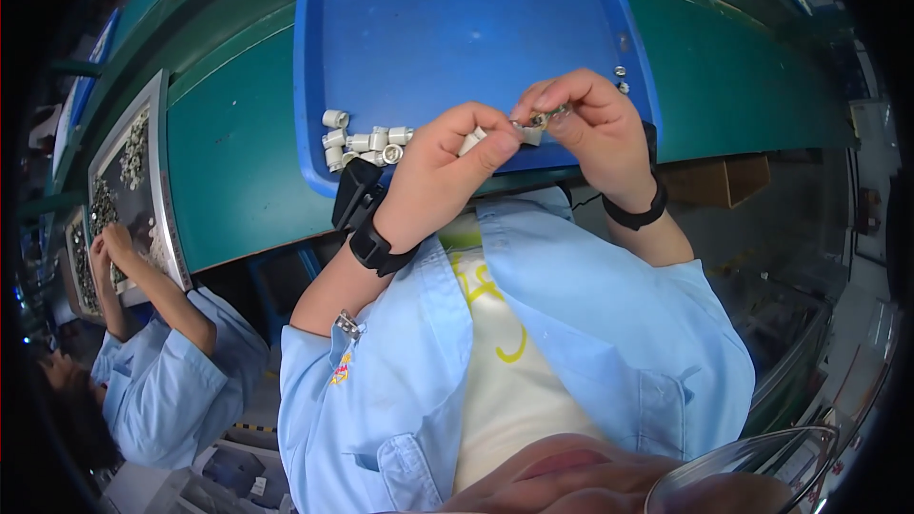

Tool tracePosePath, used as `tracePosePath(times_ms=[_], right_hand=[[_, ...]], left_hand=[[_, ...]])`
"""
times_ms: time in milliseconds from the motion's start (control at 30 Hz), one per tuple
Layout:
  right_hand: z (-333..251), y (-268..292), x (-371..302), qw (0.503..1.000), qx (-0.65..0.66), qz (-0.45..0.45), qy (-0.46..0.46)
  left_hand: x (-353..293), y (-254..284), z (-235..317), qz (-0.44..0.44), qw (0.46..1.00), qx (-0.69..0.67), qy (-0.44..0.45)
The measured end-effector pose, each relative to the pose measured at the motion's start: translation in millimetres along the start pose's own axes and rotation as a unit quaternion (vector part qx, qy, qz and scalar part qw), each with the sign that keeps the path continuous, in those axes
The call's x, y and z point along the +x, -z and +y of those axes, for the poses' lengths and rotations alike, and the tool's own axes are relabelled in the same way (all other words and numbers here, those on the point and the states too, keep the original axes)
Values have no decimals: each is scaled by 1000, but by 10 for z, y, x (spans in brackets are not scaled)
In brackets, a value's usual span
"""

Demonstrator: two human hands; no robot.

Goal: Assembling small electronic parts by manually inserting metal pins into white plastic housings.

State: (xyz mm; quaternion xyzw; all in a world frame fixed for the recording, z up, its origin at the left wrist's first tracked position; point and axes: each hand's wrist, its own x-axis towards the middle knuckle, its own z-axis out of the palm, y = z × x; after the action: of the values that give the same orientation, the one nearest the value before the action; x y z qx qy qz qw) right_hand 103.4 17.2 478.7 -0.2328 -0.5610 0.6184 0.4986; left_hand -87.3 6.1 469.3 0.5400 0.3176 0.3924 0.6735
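Over the near part of a blue tray (476, 33), my hands are close together at a small part (541, 120) with metallic and greenish bits. My right hand (602, 133) pinches it between thumb and fingers. My left hand (447, 154), thumb against its fingertips, closes at the part's left end; whether it grips the same part or a separate tiny piece, I cannot tell. White pieces show by the left fingers and below the right ones, mostly hidden. Several white cylindrical caps (358, 143) lie in the tray's near left corner, left of my left hand.
Two small silvery pieces (621, 79) lie at the tray's right side. The tray rests on a green table (228, 152). At left, another person's hands (112, 246) work over a metal-edged tray (171, 200) of small parts. A cardboard box (728, 181) stands below at right.
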Motion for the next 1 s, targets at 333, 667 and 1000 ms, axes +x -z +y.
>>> tracePosePath(times_ms=[333, 667, 1000], right_hand=[[139, -138, 1, 958, -246, -43, 137], [12, -91, 27, 863, -447, -25, 232], [89, -79, 38, 886, -419, -10, 199]], left_hand=[[-104, 67, 0, -24, 982, -179, 48], [-73, 58, -180, 15, 978, -208, 11], [-56, 48, -274, 45, 989, -138, -34]])
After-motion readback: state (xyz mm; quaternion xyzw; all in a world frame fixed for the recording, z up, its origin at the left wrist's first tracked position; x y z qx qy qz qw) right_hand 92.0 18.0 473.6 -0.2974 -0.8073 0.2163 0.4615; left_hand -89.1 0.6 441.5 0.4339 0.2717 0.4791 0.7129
